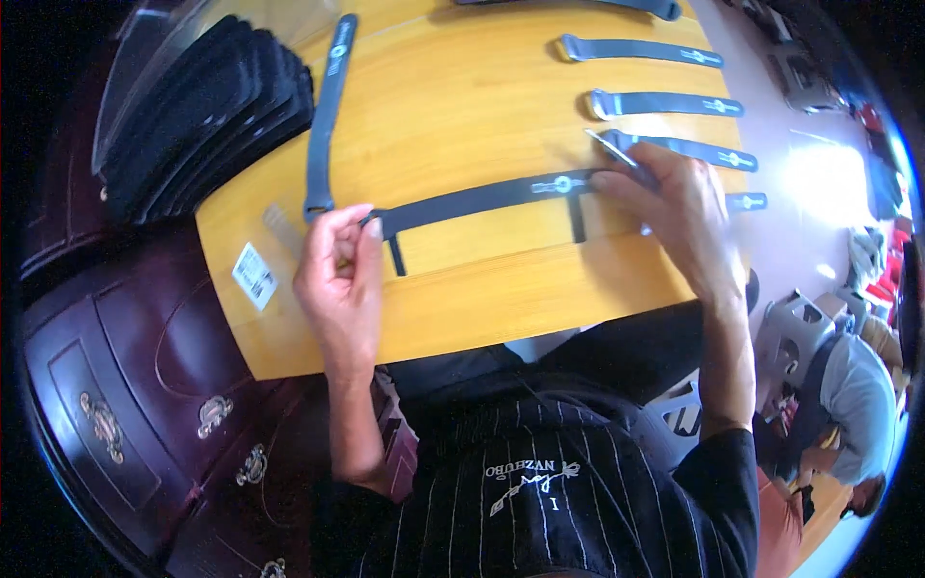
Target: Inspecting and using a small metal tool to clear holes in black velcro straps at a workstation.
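Note:
My left hand [342, 275] is closed in a pinch on the left end of a dark strap [462, 204], which stretches across the wooden table [462, 308]. My right hand [679, 212] grips a slim pointed metal tool [624, 162]; its exact kind is hard to make out. The right thumb and fingers also meet the strap's right end, beside its white print. Two short black strips, one on the left [397, 254] and one on the right [577, 218], stick out below the strap. Another grey strap [330, 106] lies lengthwise just beyond my left hand.
Several similar straps with end loops, such as this one [641, 50], lie in a row at the right. A stack of black flat pieces [217, 106] stands at the left. A white label [254, 276] lies near the left edge. Dark drawers [164, 414] adjoin the table; another person [848, 414] sits at right.

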